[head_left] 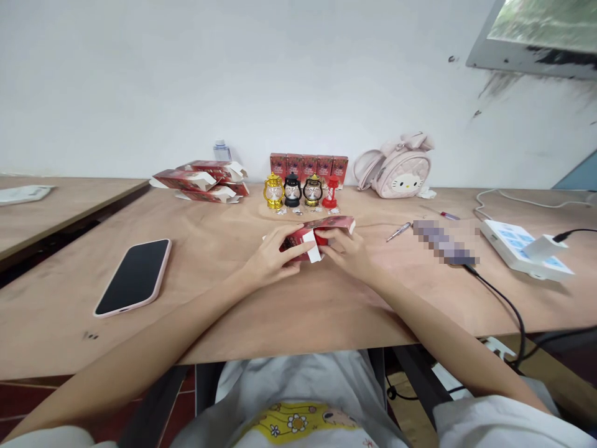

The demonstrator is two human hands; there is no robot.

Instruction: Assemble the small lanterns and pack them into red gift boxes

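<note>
Both of my hands meet over a small red and white cardboard box (326, 228) lying on the wooden table (289, 311). My left hand (273, 255) curls its fingers round the box's left end, where a white flap shows. My right hand (349, 249) grips the right part from the front. Behind the box stand several tiny toy lanterns: a gold lantern (273, 191), a black lantern (292, 190), a black and gold lantern (312, 191) and a red lantern (331, 193).
A row of upright red boxes (308, 167) lines the wall, with a pile of flat red boxes (203, 180) to the left. A phone in a pink case (135, 275) lies at left. A pink bag (396, 169), a screwdriver (398, 232), a white device (525, 249) and a black cable (506, 305) sit at right.
</note>
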